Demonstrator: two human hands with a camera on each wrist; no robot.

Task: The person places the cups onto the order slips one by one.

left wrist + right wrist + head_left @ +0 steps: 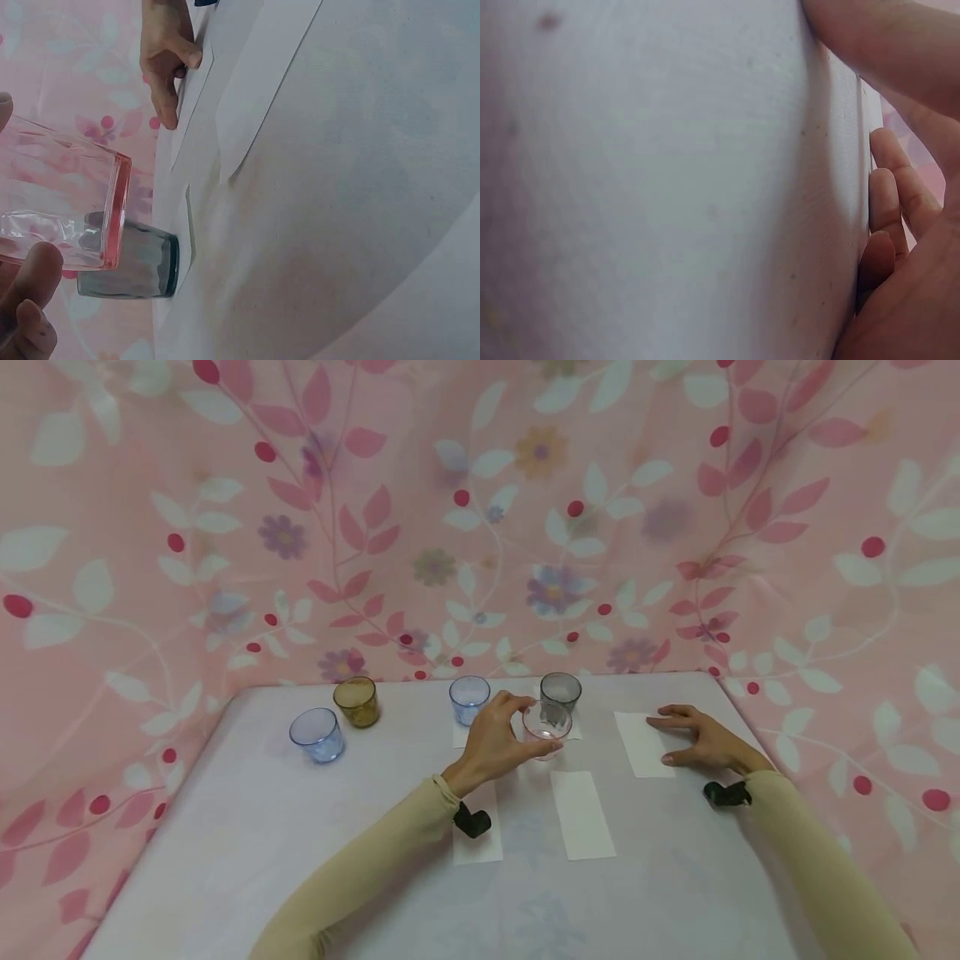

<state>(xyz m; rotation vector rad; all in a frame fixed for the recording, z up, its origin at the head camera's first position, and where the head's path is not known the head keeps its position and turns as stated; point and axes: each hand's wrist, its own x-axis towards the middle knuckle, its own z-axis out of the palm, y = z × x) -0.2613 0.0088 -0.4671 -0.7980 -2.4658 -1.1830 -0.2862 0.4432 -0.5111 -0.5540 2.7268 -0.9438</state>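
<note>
My left hand [495, 739] grips a clear pink glass [546, 727] by its sides, thumb and fingers spread around it. The left wrist view has the pink glass [64, 199] raised off the table, its thick base toward the table. Behind it, a grey glass [561, 692] stands on a white paper rectangle at the back. My right hand [705, 742] rests on the right-hand white paper [643, 752], its fingers loosely extended and holding no glass. In the right wrist view its fingertips [885, 187] lie against the white surface.
A blue glass [470, 700] stands on another paper at the back. To the left are a second blue glass [318, 735] and an amber glass [357, 702]. Nearer the front lie two papers, one [583, 818] right of my left forearm, one [477, 839] partly under it.
</note>
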